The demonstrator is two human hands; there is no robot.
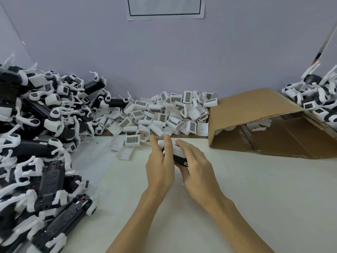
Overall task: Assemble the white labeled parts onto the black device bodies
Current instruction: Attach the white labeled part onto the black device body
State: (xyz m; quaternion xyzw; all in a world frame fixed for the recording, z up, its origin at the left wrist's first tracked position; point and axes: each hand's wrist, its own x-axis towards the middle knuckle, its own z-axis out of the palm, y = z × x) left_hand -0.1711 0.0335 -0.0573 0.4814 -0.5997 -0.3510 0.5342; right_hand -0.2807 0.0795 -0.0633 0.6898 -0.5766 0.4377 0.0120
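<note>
Hands meet over the tabletop (237, 189), the left hand (160, 167) and right hand (198, 167) both curled around one black device body (179, 158), probably steadying it while a white labeled part (177, 149) is pressed on top. The heap of spare white parts (164, 114) lies just beyond, within easy reach, with a pile of black bodies (40, 136) to the left.

No text readable, white parts (164, 114) at centre bearing dense grid-printed labels, perhaps codes, wall sheet (165, 8) at top edge cropped, print illegible
</note>
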